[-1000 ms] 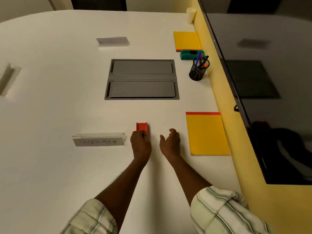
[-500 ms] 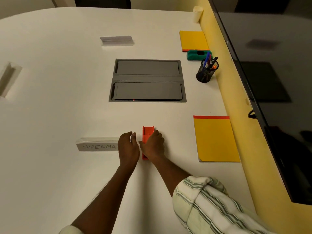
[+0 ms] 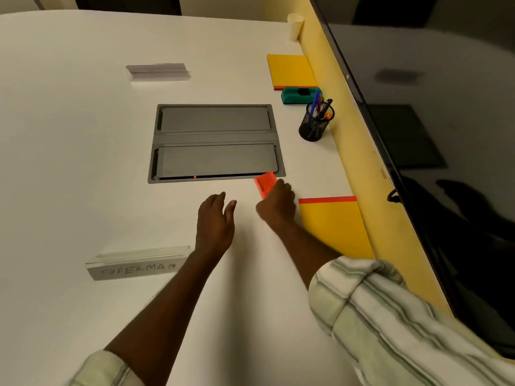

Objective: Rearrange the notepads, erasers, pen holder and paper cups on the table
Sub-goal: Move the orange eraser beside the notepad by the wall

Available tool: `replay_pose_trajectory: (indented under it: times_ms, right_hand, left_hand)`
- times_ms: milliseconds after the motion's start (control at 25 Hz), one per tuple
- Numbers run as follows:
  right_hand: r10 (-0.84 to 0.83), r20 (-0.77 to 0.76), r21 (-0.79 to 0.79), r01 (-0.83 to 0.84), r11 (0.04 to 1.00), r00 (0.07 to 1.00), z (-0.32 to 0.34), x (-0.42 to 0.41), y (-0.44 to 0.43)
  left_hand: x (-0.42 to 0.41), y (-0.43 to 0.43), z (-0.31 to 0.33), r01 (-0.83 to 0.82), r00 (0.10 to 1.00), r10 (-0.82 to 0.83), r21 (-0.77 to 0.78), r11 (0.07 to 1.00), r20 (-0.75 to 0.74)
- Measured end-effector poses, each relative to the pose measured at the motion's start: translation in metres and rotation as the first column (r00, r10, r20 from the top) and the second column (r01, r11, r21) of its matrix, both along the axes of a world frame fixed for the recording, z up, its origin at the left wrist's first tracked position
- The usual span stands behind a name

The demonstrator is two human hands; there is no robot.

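Observation:
My right hand grips an orange-red eraser and holds it tilted, just off the near right corner of the grey floor box. My left hand hovers over the white table with relaxed fingers and holds nothing. A yellow notepad with a red top strip lies right of my right hand. A second yellow notepad lies farther back. A green eraser sits at its near edge. The black mesh pen holder with pens stands by the yellow ledge. A paper cup stands at the far right.
A grey recessed cable box sits in the table's middle. A clear name stand reading SUPERMAN is at my near left, another stand at the back. A dark screen runs along the right above a yellow ledge.
My right hand took hold of the orange-red eraser and carried it forward and to the right. My left hand let go of it and drew away from the name stand.

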State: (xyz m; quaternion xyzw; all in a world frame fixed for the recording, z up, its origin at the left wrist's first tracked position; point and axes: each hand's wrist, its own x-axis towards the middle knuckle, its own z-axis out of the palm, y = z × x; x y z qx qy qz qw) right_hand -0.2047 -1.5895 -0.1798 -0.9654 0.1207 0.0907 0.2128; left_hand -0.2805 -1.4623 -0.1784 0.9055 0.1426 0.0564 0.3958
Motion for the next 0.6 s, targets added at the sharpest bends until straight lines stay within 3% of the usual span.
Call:
replay_pose_trajectory:
  times_ms: [200, 440, 600]
  right_hand:
    - [0.075, 0.020, -0.147, -0.072, 0.987, 0.997, 0.012, 0.071, -0.059]
    - [0.185, -0.025, -0.365, -0.181, 0.913, 0.982, -0.006, 0.100, -0.097]
    - [0.239, -0.056, -0.429, -0.239, 0.871, 0.970, -0.014, 0.107, -0.108]
  left_hand:
    - [0.033, 0.012, -0.003, 0.205, 0.978, -0.200, 0.105, 0.973, -0.061]
    - [0.041, 0.004, -0.019, 0.221, 0.967, -0.216, 0.024, 0.975, -0.136]
    - [0.041, -0.001, -0.026, 0.210, 0.968, -0.210, -0.012, 0.978, -0.136]
